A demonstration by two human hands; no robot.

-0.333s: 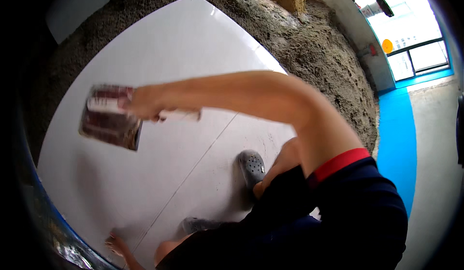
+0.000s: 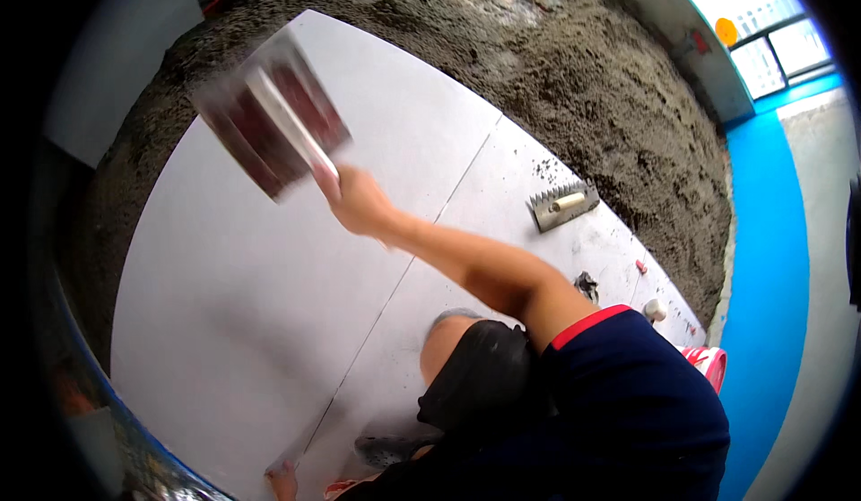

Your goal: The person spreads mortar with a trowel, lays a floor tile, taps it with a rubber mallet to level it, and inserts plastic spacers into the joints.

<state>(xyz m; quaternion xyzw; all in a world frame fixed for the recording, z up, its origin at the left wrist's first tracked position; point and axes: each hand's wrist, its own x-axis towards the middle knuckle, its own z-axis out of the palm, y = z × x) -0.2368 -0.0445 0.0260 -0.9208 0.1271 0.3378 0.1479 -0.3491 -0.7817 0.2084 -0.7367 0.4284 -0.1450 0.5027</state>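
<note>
My right hand [image 2: 359, 200] is closed round the white handle of a broad rectangular float [image 2: 278, 124] with a dark reddish plate. Motion blurs the float, which appears raised over the far corner of a large pale tile [image 2: 242, 259]. At the lower left, my left hand [image 2: 282, 483] rests at the tile surface beside the joint [image 2: 381, 317] between two tiles. Its fingers look stretched out, though little of the hand shows. On the right-hand tile lies a notched trowel [image 2: 565, 203] with a pale handle, apart from both hands.
Rough grey mortar [image 2: 619, 133] borders the tiles at the far side and right. Small crumbs, a dark scrap [image 2: 586, 286] and a white knob-like piece [image 2: 656, 310] lie on the right-hand tiles. A red-and-white container [image 2: 708, 365] stands by my sleeve. Farther right runs a blue floor strip [image 2: 767, 277].
My right hand has swung the float away from me and turned it, from the left of the tile to its far corner. The view has shifted, and the notched trowel now shows.
</note>
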